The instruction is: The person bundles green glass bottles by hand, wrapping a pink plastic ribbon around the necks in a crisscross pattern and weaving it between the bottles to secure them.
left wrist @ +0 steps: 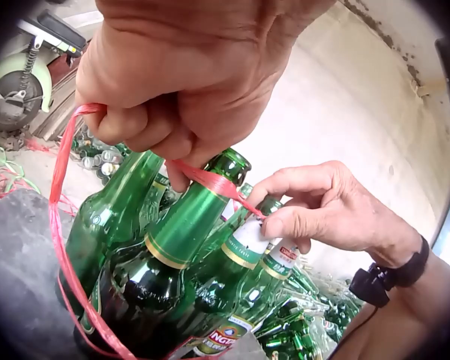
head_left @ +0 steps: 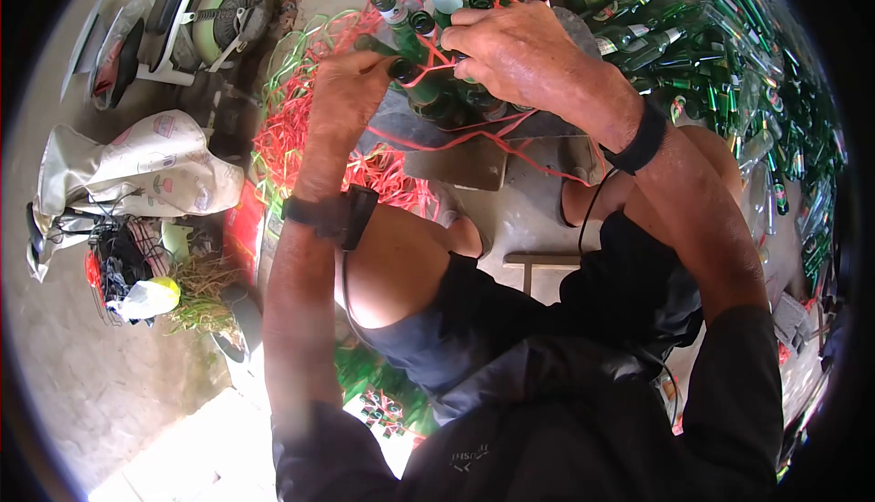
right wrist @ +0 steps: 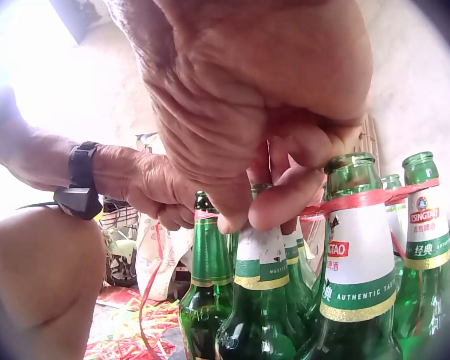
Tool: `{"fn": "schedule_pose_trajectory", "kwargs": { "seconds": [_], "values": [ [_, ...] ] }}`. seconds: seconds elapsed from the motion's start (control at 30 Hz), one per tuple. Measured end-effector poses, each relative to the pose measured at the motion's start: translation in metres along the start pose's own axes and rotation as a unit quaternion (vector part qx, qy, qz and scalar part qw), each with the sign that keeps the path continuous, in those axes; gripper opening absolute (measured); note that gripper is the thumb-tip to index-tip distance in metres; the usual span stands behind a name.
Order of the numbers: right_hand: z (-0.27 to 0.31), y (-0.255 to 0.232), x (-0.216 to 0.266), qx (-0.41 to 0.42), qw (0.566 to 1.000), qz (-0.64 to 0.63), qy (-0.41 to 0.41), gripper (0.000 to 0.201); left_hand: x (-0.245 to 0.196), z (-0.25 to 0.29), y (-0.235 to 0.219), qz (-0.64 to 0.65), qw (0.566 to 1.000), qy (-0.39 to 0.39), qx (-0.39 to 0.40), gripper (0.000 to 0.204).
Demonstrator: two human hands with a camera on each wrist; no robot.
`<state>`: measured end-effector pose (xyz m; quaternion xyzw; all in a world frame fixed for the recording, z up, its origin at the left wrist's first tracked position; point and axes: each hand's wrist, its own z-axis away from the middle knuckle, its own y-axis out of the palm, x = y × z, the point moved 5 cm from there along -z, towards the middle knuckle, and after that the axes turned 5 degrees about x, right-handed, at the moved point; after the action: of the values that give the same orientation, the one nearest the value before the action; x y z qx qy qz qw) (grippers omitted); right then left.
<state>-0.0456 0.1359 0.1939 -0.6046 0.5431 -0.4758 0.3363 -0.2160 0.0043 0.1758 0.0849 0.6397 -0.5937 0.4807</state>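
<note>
Several green glass beer bottles (right wrist: 360, 262), with white and green labels on their necks, stand upright in a close group. A red plastic strip (left wrist: 214, 181) runs around their necks. My left hand (head_left: 346, 101) grips the strip in curled fingers beside the nearest bottle (left wrist: 165, 247), just below its mouth; a loop of strip hangs down from the fist. Across the group, my right hand (head_left: 524, 51) has thumb and fingers bent at a bottle neck, pinching the strip there. That neck is partly hidden behind the fingers in the right wrist view.
The bottles stand on a grey slab (head_left: 410, 128), with loose red strip trailing over its front edge. Red and green strips (head_left: 296, 138) lie heaped at left. Many green bottles (head_left: 720, 56) pile up at right. A scooter wheel (head_left: 232, 19) and white sack (head_left: 155, 165) are farther left.
</note>
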Motion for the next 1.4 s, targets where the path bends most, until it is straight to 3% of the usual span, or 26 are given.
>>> {"fn": "schedule_pose_trajectory", "kwargs": {
  "seconds": [0.07, 0.17, 0.23, 0.3, 0.57, 0.67, 0.8, 0.9, 1.0, 1.07, 1.17, 1.4],
  "values": [
    [-0.001, 0.0, -0.001, 0.007, 1.0, 0.002, -0.006, 0.021, 0.006, 0.0, 0.002, 0.012, 1.0, -0.018, -0.005, 0.022],
    [-0.003, -0.003, 0.001, 0.032, 0.999, 0.01, -0.017, 0.021, 0.005, 0.004, 0.003, 0.032, 0.999, 0.022, -0.027, 0.022],
    [-0.005, -0.006, -0.001, 0.036, 0.999, 0.004, -0.021, 0.021, 0.002, 0.008, 0.005, 0.04, 0.998, -0.029, -0.028, 0.022],
    [-0.004, -0.007, -0.005, 0.04, 0.999, -0.012, -0.022, 0.02, 0.001, 0.008, 0.011, 0.076, 0.996, -0.007, -0.04, 0.022],
    [0.003, -0.023, -0.022, 0.072, 0.996, -0.026, -0.041, 0.016, -0.011, 0.035, 0.054, 0.146, 0.975, -0.023, -0.168, 0.023],
    [0.005, -0.025, -0.032, 0.042, 0.997, -0.033, -0.06, 0.015, -0.024, 0.047, 0.07, 0.176, 0.959, -0.032, -0.221, 0.023],
    [0.008, -0.022, -0.04, 0.066, 0.995, -0.057, -0.051, 0.02, -0.023, 0.051, 0.082, 0.207, 0.947, -0.048, -0.24, 0.022],
    [0.01, -0.024, -0.039, 0.018, 0.996, -0.072, -0.053, 0.014, -0.018, 0.05, 0.085, 0.245, 0.938, -0.031, -0.243, 0.021],
    [0.01, -0.022, -0.042, 0.041, 0.995, -0.083, -0.028, 0.015, -0.019, 0.056, 0.086, 0.278, 0.931, 0.004, -0.237, 0.02],
    [0.011, -0.025, -0.041, -0.007, 0.993, -0.109, -0.047, 0.019, -0.023, 0.061, 0.086, 0.263, 0.934, 0.039, -0.237, 0.017],
    [0.01, -0.024, -0.043, 0.028, 0.993, -0.109, -0.021, 0.022, -0.024, 0.066, 0.086, 0.296, 0.926, 0.044, -0.232, 0.014],
    [0.009, -0.029, -0.038, 0.044, 0.992, -0.106, -0.045, 0.025, -0.024, 0.08, 0.088, 0.28, 0.922, 0.026, -0.264, 0.013]
  ]
}}
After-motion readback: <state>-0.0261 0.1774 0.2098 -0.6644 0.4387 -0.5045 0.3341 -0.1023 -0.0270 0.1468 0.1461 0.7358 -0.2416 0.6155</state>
